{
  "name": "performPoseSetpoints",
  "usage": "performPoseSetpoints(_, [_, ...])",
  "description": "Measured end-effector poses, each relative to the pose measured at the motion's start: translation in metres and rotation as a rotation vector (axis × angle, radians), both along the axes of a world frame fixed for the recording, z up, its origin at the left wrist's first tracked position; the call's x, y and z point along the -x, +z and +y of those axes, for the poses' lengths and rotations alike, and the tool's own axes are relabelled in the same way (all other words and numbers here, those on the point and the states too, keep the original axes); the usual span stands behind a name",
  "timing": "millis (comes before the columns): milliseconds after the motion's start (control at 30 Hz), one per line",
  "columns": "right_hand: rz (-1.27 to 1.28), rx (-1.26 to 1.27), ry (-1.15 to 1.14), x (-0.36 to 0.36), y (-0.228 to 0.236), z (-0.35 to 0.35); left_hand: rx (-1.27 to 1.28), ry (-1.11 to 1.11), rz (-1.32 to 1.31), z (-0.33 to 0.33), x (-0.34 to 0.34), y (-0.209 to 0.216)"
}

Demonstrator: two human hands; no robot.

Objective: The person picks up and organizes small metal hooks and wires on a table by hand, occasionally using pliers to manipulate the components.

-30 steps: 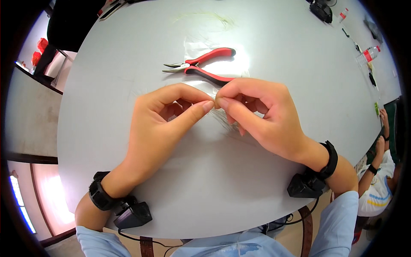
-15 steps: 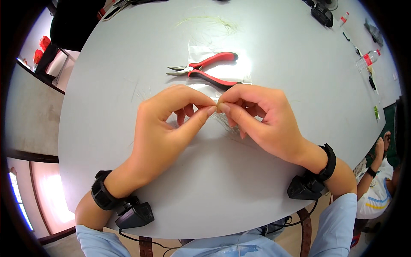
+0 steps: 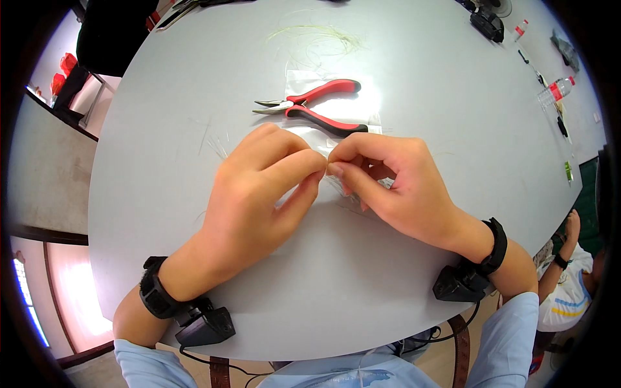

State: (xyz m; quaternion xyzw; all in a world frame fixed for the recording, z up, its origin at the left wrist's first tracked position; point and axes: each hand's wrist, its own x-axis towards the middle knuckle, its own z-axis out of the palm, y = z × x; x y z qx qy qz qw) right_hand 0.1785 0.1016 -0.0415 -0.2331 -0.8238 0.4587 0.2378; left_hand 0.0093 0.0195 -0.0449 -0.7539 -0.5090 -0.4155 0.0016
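Observation:
My left hand [image 3: 262,187] and my right hand [image 3: 404,181] meet over the middle of the table, both with closed fingertips. Thumb and forefinger of each pinch something too small to make out, and the fingertips almost touch. Below them, partly hidden by my fingers, lies a bunch of thin pale strands [image 3: 336,185]. Just beyond my hands a pair of pliers [image 3: 299,103] with red and black handles rests on a clear plastic bag [image 3: 304,77], its jaws apart and pointing left. Several short thin pieces [image 3: 218,147] are scattered left of my left hand.
A loose tangle of yellow-green strands [image 3: 323,35] lies at the table's far side. Toward the right edge are a plastic bottle [image 3: 555,92] and a black device [image 3: 486,24]. Another person [image 3: 569,278] is at the right. Black straps with box-shaped devices [image 3: 206,325] sit on my wrists.
My left hand has rolled over, so its back now faces up and hides its thumb. The right hand has barely shifted and keeps its pinch.

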Motion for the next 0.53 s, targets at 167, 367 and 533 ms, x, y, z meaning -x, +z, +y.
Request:
performPoseSetpoints(167, [0.004, 0.037, 0.019, -0.0006, 0.0005, 0.0002, -0.029, -0.024, 0.039, 0.0006, 0.0007, -0.0005])
performPoseSetpoints(367, [0.136, 0.174, -0.015, -0.001, 0.0016, -0.0023, 0.019, -0.005, -0.027, -0.0027, -0.0024, 0.0037])
performPoseSetpoints(533, [0.218, 0.417, -0.083, -0.0009, 0.0061, -0.002, 0.031, -0.028, -0.046, -0.0039, -0.003, 0.0034])
